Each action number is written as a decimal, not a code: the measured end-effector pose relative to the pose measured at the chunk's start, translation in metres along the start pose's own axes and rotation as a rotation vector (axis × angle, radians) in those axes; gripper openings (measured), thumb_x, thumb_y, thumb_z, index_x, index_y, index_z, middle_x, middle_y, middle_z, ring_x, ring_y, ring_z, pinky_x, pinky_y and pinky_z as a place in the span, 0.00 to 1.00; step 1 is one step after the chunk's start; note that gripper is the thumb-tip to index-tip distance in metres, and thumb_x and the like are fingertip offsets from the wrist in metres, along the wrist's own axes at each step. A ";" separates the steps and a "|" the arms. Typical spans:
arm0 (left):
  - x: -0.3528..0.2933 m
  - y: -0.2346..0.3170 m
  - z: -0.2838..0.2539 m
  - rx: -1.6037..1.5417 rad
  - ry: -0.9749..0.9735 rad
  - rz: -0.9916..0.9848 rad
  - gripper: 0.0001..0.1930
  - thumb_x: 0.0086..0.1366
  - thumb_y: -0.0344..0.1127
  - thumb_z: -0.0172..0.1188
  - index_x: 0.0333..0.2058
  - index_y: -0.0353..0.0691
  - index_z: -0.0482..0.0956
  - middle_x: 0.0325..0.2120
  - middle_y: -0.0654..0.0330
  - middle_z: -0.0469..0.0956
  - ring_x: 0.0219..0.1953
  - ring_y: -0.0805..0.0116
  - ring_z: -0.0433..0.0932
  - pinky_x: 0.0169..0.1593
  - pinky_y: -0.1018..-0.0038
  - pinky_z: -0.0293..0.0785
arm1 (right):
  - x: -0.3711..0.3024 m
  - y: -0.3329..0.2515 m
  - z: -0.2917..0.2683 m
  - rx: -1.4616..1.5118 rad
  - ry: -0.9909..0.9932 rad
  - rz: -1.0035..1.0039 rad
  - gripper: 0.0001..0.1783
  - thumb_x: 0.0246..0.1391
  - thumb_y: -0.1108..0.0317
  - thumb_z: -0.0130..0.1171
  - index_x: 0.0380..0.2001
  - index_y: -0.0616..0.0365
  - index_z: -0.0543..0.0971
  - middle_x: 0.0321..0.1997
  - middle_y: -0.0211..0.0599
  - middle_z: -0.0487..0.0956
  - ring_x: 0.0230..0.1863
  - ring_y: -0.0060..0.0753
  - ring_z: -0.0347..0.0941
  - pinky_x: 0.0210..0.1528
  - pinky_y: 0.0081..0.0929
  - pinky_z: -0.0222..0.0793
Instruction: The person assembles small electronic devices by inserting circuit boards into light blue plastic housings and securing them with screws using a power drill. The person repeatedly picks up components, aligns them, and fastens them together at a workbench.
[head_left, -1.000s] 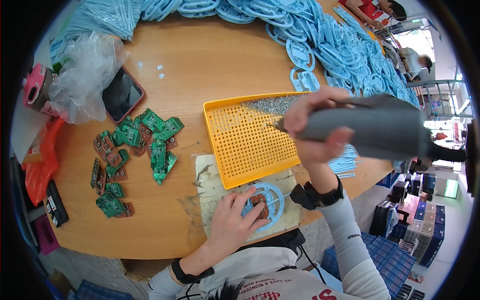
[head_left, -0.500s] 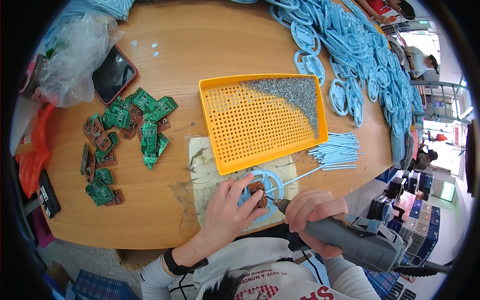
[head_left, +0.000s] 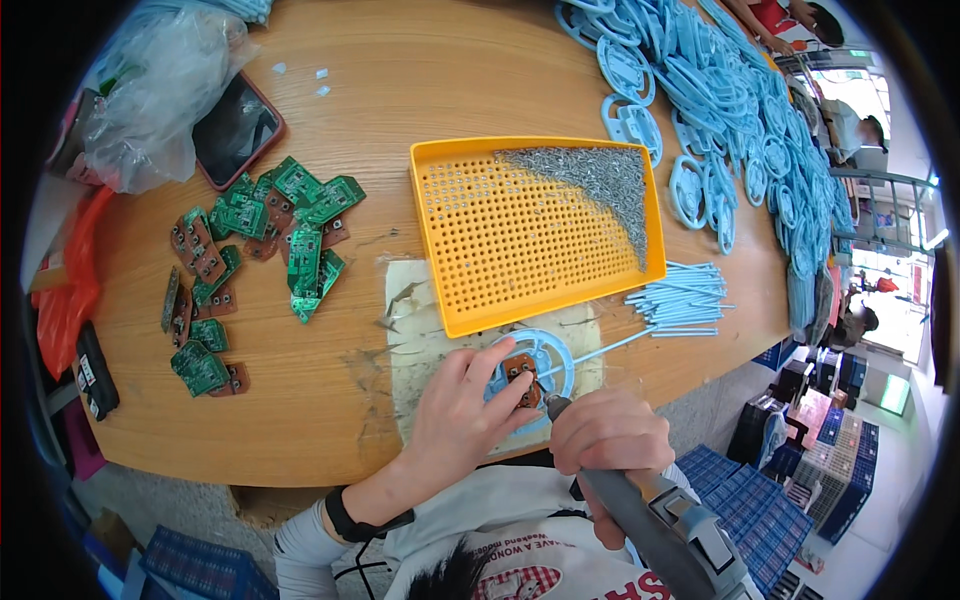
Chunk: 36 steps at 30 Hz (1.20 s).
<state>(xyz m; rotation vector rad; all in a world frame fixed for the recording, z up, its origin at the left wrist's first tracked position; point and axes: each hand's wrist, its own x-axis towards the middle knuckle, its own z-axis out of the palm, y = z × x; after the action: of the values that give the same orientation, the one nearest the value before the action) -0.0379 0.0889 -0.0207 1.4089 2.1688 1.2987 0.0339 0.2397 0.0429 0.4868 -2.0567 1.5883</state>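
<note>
My left hand (head_left: 455, 405) bears down on a round light-blue plastic frame (head_left: 567, 372), its fingers gripping the frame and pressing a small brown circuit board (head_left: 521, 388) inside it. A thin blue rod (head_left: 612, 347) runs from the frame toward the right. Closed around a grey electric screwdriver (head_left: 650, 525), my right hand (head_left: 612, 435) holds the tool tilted, its tip at the board's right edge. Whether the tip sits on a screw is too small to tell. Under the frame lies a worn, pale mat (head_left: 408, 345).
Beyond the mat, a yellow perforated tray (head_left: 440, 325) holds many small screws (head_left: 610, 190). Blue rods (head_left: 685, 300) lie to its right, with piled blue frames (head_left: 700, 90) behind. At left are circuit boards (head_left: 305, 260), a phone (head_left: 238, 130) and a clear plastic bag (head_left: 165, 100).
My right hand has shifted slightly left, and the screwdriver has swung steeper, its rear end toward me. My left hand stays on the frame and board. The whole view has shifted a little.
</note>
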 end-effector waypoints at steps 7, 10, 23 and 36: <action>-0.002 -0.001 0.004 -0.002 0.005 -0.009 0.19 0.48 0.41 0.70 0.39 0.42 0.79 0.50 0.57 0.70 0.39 0.59 0.70 0.40 0.70 0.73 | -0.004 0.002 0.000 0.058 0.017 0.010 0.35 0.49 0.39 0.62 0.32 0.67 0.68 0.16 0.37 0.75 0.14 0.32 0.72 0.17 0.27 0.72; -0.002 -0.002 0.004 0.002 0.011 -0.006 0.19 0.48 0.41 0.70 0.39 0.43 0.79 0.50 0.57 0.70 0.39 0.59 0.70 0.39 0.70 0.74 | -0.002 0.002 -0.006 0.125 -0.026 0.086 0.36 0.49 0.36 0.60 0.33 0.66 0.69 0.17 0.37 0.76 0.14 0.32 0.73 0.18 0.27 0.72; 0.001 0.001 0.008 -0.006 0.007 -0.031 0.22 0.40 0.40 0.76 0.37 0.46 0.82 0.48 0.56 0.71 0.40 0.56 0.70 0.40 0.68 0.72 | 0.078 0.058 -0.052 -0.044 0.438 0.091 0.38 0.50 0.27 0.48 0.37 0.57 0.63 0.15 0.31 0.67 0.13 0.23 0.62 0.15 0.22 0.61; 0.000 0.001 0.005 0.000 -0.001 -0.020 0.20 0.43 0.40 0.73 0.36 0.43 0.81 0.49 0.55 0.71 0.38 0.58 0.69 0.38 0.69 0.71 | 0.084 0.095 -0.049 -0.038 0.356 0.185 0.36 0.50 0.32 0.54 0.35 0.57 0.63 0.15 0.32 0.68 0.14 0.23 0.65 0.17 0.21 0.64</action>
<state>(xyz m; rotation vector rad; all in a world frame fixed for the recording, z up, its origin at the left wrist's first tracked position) -0.0341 0.0914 -0.0229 1.3843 2.1761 1.2905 -0.0795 0.3132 0.0266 -0.0057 -1.8948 1.6006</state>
